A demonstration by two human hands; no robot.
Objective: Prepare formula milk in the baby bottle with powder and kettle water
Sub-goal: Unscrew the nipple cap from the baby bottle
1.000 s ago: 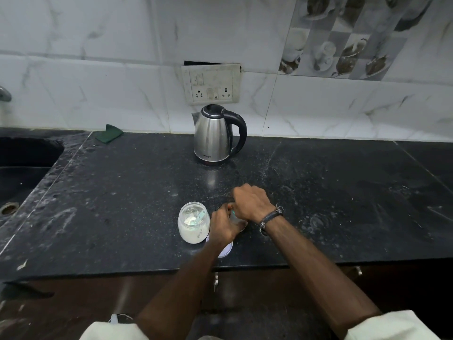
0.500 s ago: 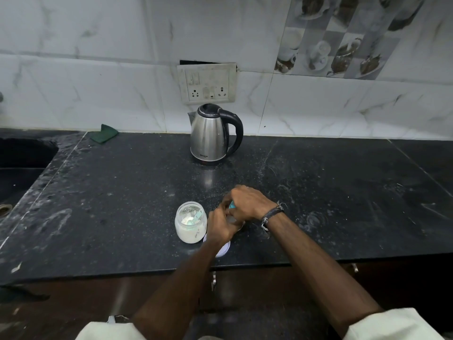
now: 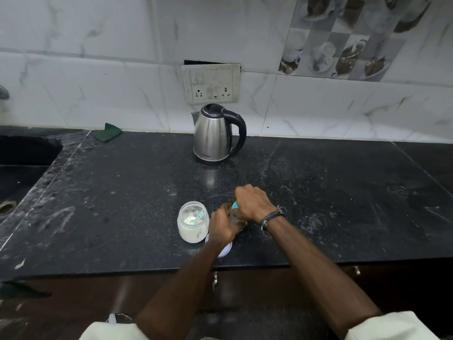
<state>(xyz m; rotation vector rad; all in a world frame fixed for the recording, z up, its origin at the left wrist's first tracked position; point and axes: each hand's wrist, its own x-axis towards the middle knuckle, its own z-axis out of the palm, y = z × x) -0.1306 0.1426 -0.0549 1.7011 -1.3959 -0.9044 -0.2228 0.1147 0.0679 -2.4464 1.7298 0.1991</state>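
An open glass jar of white powder [image 3: 193,223] stands near the counter's front edge, a pale teal scoop lying inside it. Just to its right, both hands are wrapped around the baby bottle [image 3: 234,206], of which only a sliver of teal collar shows. My left hand [image 3: 224,228] grips the bottle's body from the near side. My right hand [image 3: 252,203], a dark band on its wrist, is closed over the bottle's top. A white lid [image 3: 226,251] lies on the counter under my left wrist. The steel kettle [image 3: 215,134] with a black handle stands at the back by the wall.
The black stone counter [image 3: 122,192] carries white dust marks. A dark sink [image 3: 22,165] is sunk in at the left. A green cloth [image 3: 107,134] lies by the wall. A socket plate [image 3: 210,83] sits above the kettle. Cabinet doors run below the front edge.
Both hands stay clamped on the bottle; my right hand has turned slightly over its top, and the teal collar now peeks out. The jar and kettle have not moved.
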